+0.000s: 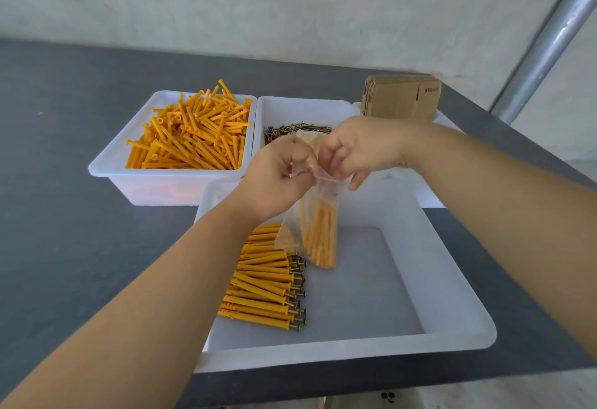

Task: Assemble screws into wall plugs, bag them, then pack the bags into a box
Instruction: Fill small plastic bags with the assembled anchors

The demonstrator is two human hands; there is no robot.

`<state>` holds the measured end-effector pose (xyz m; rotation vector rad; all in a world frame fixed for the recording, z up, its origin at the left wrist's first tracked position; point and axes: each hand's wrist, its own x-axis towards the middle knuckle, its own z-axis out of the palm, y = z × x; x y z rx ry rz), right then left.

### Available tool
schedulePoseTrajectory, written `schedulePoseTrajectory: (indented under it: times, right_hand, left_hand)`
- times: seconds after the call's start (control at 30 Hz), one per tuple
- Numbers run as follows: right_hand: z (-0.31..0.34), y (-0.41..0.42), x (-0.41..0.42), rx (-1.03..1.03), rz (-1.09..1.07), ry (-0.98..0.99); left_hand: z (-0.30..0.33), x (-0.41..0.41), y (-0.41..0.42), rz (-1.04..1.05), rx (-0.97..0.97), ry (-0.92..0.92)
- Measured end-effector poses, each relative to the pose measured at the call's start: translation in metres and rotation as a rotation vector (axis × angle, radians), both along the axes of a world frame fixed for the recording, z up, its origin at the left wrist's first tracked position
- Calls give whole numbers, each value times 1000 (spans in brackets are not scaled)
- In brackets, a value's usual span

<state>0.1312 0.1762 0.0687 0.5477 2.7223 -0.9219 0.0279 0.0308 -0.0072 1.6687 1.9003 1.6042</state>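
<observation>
A clear plastic bag (318,231) hangs upright over the near white tray (420,279), filled with orange wall plugs that have screws in them. My left hand (274,176) pinches the bag's top edge from the left. My right hand (358,147) pinches the same top edge from the right. A row of assembled orange plugs with screws (268,279) lies along the left side of the near tray. Behind, a white bin (109,169) holds loose orange plugs (190,134). Beside it another bin (284,108) holds loose screws (281,132).
A stack of flat cardboard boxes (402,95) stands at the back right in a third bin. The grey table (80,231) runs to an edge on the right and at the front. A metal pole (549,40) slants up at the far right.
</observation>
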Motion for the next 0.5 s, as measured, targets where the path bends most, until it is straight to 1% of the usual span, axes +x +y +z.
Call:
schedulePoseTrajectory:
  times: [0.03,0.07,0.1,0.13,0.17,0.2,0.23,0.27,0.3,0.33,0.37,0.4,0.47,0.5]
  right_hand:
    - [-4,-3,1,94,-4,50]
    - [-7,-4,1,191,-38,157]
    - [-8,-5,2,265,-87,315]
    - [-8,-8,4,277,-133,501]
    - [-7,-13,8,223,-160,666]
    - [-5,-20,13,126,-149,774]
    - [-4,-28,19,19,-94,802]
    - [-6,-38,26,-86,-9,742]
    - [-11,-48,32,-178,78,603]
    - [-19,-58,37,-220,156,416]
    - [-29,-67,40,-178,223,232]
    - [-42,-75,41,-67,282,109]
    - [-65,-88,39,156,341,33]
    - [-74,-95,37,209,349,20]
  left_hand:
    - [0,1,0,3,-1,-1]
    - [0,1,0,5,-3,-5]
    - [0,1,-1,7,-3,-13]
    - [-1,0,-1,8,-2,-20]
    - [-1,-1,-1,11,-2,-26]
    - [-2,-2,-1,17,-5,-27]
    - [-3,-3,0,26,-6,-18]
    - [-4,-4,0,35,-2,-4]
    - [-4,-4,1,41,5,2]
    - [-4,-4,1,45,10,-8]
    - [-3,-3,1,48,6,-27]
    - [-2,-3,1,52,-1,-41]
    - [-2,-3,0,56,-8,-41]
    - [-2,-3,0,54,-10,-39]
